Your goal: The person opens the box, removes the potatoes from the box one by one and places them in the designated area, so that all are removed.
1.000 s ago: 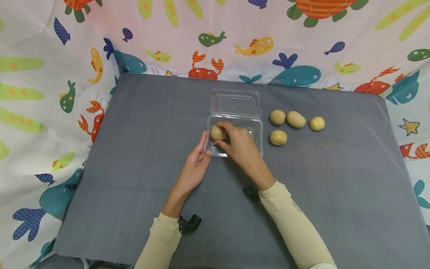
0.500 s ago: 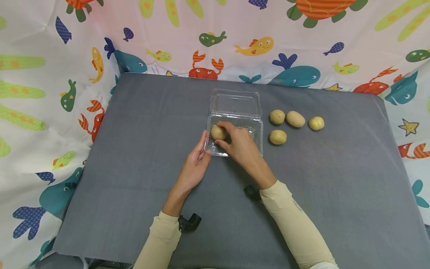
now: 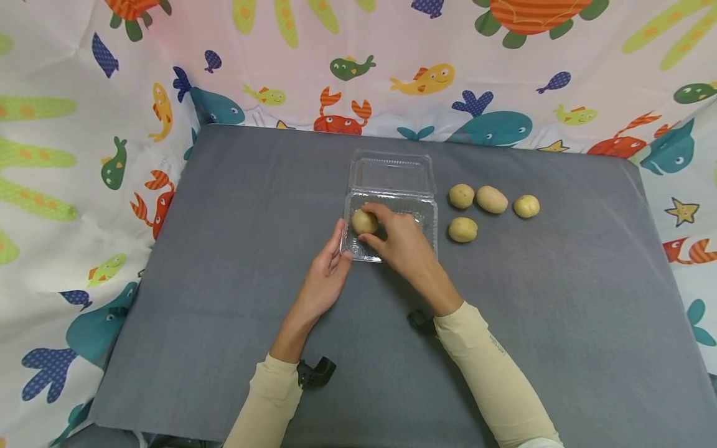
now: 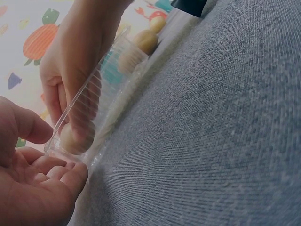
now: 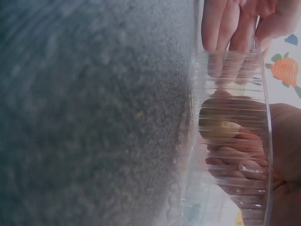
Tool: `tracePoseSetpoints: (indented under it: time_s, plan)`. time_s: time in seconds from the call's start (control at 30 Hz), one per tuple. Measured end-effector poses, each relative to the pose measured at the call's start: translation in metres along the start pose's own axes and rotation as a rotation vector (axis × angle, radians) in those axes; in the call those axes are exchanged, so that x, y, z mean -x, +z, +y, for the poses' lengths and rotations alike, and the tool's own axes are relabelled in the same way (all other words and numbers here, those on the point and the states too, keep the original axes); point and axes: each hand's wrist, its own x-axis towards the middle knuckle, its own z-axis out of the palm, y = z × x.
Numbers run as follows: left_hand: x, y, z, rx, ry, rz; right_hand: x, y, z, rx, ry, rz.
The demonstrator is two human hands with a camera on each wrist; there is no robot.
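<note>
A clear plastic hinged container (image 3: pixel 426 230) lies mid-table with its lid (image 3: pixel 392 171) folded back, away from the person. Inside its left part is a small round potato (image 3: pixel 363 221). My right hand (image 3: pixel 406 242) reaches in from above and grips that potato between thumb and fingers; through the ribbed wall the potato (image 5: pixel 218 125) shows low in the tray. At the left front corner my left hand (image 3: pixel 327 274) holds the container's edge. In the left wrist view the thumb of my left hand (image 4: pixel 37 179) is at the rim, with the fingers against the outer wall.
Right of the container lie several more potatoes: a round one (image 3: pixel 461 196), an oval one (image 3: pixel 492 200), a small one (image 3: pixel 526 206) and one nearer (image 3: pixel 462 229). Grey cloth (image 3: pixel 224 261) covers the table. A sea-animal printed curtain (image 3: pixel 381 37) hangs behind and at both sides.
</note>
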Motion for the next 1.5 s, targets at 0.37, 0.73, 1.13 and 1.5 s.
tracePoseSetpoints:
  time_s: [0.37, 0.73, 1.13, 1.5]
  plan:
    - [0.0, 0.002, 0.001, -0.001, 0.003, 0.002, 0.007, -0.01, 0.002, -0.004, -0.013, 0.057]
    - [0.001, 0.003, 0.002, 0.025, 0.013, 0.018, 0.011, -0.02, 0.001, 0.01, 0.019, 0.079]
    - [0.001, 0.005, 0.002, 0.047, 0.007, 0.016, 0.016, -0.034, 0.008, 0.012, 0.058, 0.141]
    - [-0.001, 0.005, 0.001, 0.047, 0.012, 0.023, 0.02, -0.04, 0.012, -0.024, 0.062, 0.158]
